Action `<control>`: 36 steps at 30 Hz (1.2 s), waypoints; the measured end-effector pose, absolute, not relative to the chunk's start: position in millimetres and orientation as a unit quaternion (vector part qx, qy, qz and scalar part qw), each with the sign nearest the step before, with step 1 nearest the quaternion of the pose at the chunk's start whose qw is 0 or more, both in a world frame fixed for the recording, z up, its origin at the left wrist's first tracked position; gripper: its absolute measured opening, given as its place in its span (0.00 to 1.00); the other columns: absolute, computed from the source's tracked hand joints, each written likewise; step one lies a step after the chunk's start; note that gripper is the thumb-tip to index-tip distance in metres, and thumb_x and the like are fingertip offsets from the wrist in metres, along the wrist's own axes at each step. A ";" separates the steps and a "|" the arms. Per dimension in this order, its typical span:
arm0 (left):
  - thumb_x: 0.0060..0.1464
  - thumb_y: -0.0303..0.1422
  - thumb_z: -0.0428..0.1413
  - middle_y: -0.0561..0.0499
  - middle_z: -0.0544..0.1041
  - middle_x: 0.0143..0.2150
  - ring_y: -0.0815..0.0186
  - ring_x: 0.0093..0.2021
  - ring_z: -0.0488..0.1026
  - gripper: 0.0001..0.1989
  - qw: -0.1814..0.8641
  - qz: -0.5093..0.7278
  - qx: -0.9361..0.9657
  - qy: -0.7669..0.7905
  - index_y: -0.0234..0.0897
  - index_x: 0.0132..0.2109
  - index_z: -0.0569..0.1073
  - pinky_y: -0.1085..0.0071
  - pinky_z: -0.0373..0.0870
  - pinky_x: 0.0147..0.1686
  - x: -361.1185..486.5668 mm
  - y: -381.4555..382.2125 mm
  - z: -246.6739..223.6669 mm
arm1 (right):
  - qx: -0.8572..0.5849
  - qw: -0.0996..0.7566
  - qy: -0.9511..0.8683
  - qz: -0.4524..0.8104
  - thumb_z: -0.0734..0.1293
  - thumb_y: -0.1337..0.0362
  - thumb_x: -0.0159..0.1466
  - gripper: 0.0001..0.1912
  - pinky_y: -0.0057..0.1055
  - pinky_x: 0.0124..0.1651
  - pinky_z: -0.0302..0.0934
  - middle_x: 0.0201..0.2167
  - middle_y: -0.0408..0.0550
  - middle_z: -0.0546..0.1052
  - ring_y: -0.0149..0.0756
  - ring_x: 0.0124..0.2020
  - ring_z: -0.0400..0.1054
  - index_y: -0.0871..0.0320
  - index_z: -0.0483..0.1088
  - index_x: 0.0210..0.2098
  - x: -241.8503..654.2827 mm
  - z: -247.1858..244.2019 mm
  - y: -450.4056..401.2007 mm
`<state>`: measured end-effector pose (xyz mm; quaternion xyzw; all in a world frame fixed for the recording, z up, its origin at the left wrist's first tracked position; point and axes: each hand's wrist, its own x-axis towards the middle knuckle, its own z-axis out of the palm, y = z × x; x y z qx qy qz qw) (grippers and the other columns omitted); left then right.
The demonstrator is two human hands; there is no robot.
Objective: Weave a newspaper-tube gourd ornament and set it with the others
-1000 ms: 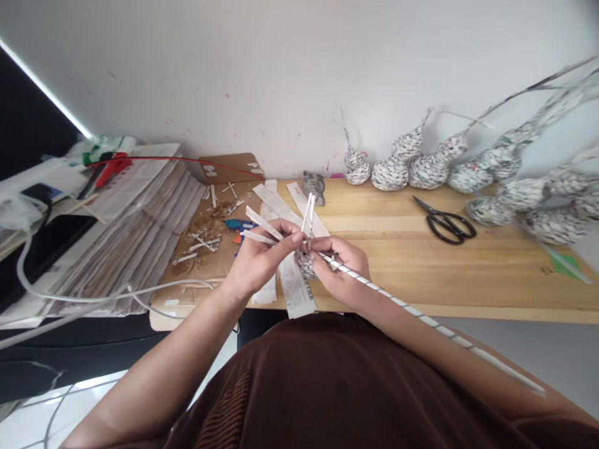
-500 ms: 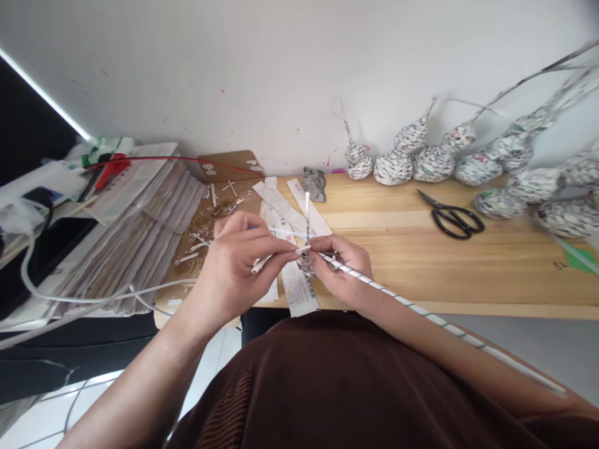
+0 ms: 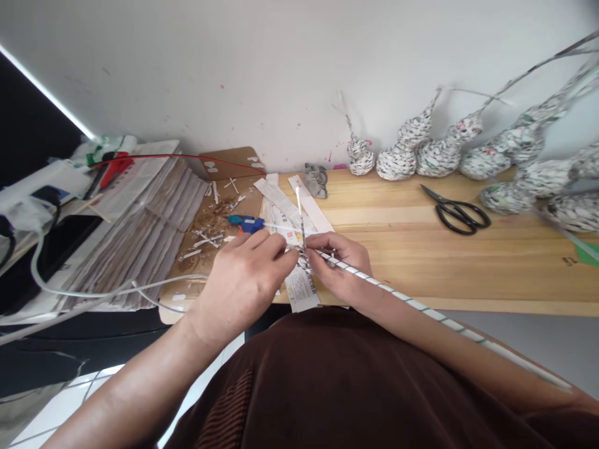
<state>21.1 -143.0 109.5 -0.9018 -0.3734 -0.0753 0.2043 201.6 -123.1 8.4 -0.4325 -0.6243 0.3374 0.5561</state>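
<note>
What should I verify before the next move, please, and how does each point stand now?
1. Right hand gripping the small woven piece: ok.
2. Left hand gripping firmly: cannot tell; its fingertips are mostly hidden.
3. Striped tube clear of the scissors: ok; it runs along the right forearm.
4. Cardboard free of paper scraps: not ok; they lie scattered.
5. Blue tool switched off: cannot tell.

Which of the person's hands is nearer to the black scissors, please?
Right. The right hand is to the left of the black scissors and closer to the body. The left hand is farther left, beyond the right hand.
</note>
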 end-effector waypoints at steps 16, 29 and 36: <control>0.53 0.17 0.57 0.42 0.74 0.33 0.52 0.34 0.74 0.07 0.185 0.021 -0.897 -0.401 0.30 0.33 0.77 0.59 0.73 0.33 55.7 -141.4 118.1 | -0.437 0.520 -0.630 0.375 0.70 0.65 0.62 0.06 0.29 0.40 0.70 0.35 0.43 0.83 0.36 0.37 0.78 0.54 0.79 0.38 199.3 13.1 -121.5; 0.60 0.28 0.62 0.51 0.82 0.39 0.67 0.37 0.79 0.04 -0.001 -0.249 -0.859 -0.447 0.37 0.43 0.80 0.73 0.73 0.39 22.3 -127.3 93.9 | -0.447 0.538 -0.625 0.347 0.70 0.65 0.62 0.06 0.28 0.37 0.70 0.34 0.43 0.84 0.35 0.33 0.79 0.53 0.80 0.38 203.6 11.1 -122.3; 0.65 0.27 0.56 0.48 0.80 0.36 0.63 0.37 0.75 0.07 0.083 -0.168 -0.895 -0.404 0.36 0.40 0.79 0.68 0.71 0.38 25.4 -128.4 87.6 | -0.446 0.534 -0.625 0.354 0.70 0.64 0.62 0.05 0.27 0.38 0.70 0.34 0.43 0.84 0.35 0.34 0.79 0.54 0.79 0.37 202.1 11.9 -122.3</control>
